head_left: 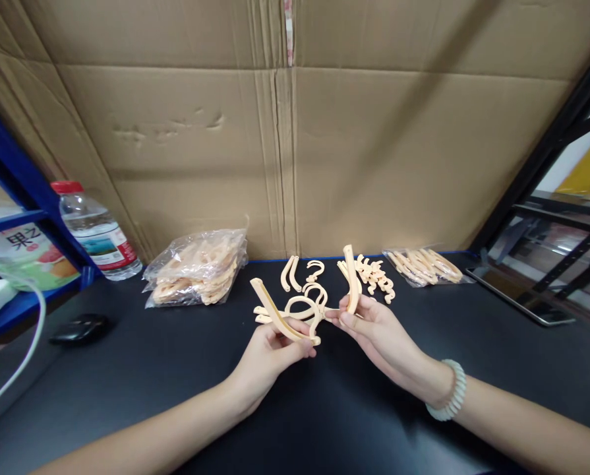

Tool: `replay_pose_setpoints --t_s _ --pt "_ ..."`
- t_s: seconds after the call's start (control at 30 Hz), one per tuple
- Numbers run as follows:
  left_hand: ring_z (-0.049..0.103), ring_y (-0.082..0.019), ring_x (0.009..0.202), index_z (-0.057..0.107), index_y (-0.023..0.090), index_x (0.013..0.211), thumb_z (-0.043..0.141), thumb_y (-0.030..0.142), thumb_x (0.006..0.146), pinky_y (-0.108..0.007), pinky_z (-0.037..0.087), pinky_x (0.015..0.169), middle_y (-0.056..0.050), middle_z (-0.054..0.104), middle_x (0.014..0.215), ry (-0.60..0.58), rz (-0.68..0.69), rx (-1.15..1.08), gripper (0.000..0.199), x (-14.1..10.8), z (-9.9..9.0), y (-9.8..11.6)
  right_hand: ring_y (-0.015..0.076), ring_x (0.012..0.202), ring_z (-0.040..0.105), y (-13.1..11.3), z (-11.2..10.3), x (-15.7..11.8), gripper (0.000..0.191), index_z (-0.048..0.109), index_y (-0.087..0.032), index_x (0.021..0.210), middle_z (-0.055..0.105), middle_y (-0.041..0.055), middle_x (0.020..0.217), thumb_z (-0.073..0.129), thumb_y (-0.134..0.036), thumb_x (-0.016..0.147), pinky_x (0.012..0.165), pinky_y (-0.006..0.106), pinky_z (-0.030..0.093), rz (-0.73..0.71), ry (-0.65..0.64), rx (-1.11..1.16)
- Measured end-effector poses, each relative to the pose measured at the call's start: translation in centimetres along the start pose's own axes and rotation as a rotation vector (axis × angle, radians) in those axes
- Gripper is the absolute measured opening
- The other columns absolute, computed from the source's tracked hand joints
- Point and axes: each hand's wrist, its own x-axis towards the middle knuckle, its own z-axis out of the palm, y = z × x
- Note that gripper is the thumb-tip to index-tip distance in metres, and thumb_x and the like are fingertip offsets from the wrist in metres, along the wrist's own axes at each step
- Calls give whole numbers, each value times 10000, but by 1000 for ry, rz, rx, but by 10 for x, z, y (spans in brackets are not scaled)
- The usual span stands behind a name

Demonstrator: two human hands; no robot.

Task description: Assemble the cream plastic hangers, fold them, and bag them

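My left hand [279,353] is closed around a curved beige plastic hanger arm [272,310], tilted up to the left, with a groove along it. In my right hand [374,326], thumb and fingers pinch a second hanger arm [350,274], which stands nearly upright. Beige ring-shaped pieces [299,302] show between and behind the hands; I cannot tell whether they are held or lie on the table. Behind them lie two loose hanger arms [295,274] and a few hanger hooks [315,269]. More small hooks [374,274] are heaped beyond my right hand.
A clear bag of beige parts [196,267] lies at the back left, and a bag of hanger arms [426,265] at the back right. On the left are a water bottle [99,231], a black mouse [80,328] and a white cable [35,343]. A tablet-like device [519,297] lies right.
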Motion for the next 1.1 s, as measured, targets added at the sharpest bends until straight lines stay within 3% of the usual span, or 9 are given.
replay_pose_setpoints --t_s 0.07,0.23,0.6,0.87,1.1 --pt "640 -135 678 691 146 772 820 198 649 -249 501 695 -1 678 739 0 -4 11 187 0 1 2 162 916 607 1 1 -1 226 654 -190 811 643 10 860 816 -266 673 894 319 453 -20 5 -76" --pt "624 -131 662 681 146 747 818 197 638 -245 487 681 4 661 712 -4 -10 27 183 1 2 2 109 684 561 8 1 -1 222 705 -165 877 659 26 824 776 -312 727 647 251 462 20 -61 -162" --pt "611 -140 701 672 165 732 818 231 668 -261 477 726 -1 673 711 -98 7 57 173 1 1 3 126 683 620 4 4 -4 277 684 -181 1019 686 15 816 728 -319 783 711 302 522 0 -236 -236" --pt "629 -165 715 687 173 698 820 231 665 -274 483 712 -12 685 711 -123 23 104 149 1 3 5 127 676 628 5 1 -4 229 674 -177 988 688 15 798 709 -293 794 677 290 520 -45 -244 -272" --pt "598 -125 611 691 154 716 821 233 672 -243 490 639 -3 670 649 -117 4 1 159 1 1 5 144 688 652 12 9 -9 217 658 -181 976 713 23 802 712 -265 783 657 290 531 19 -305 -248"
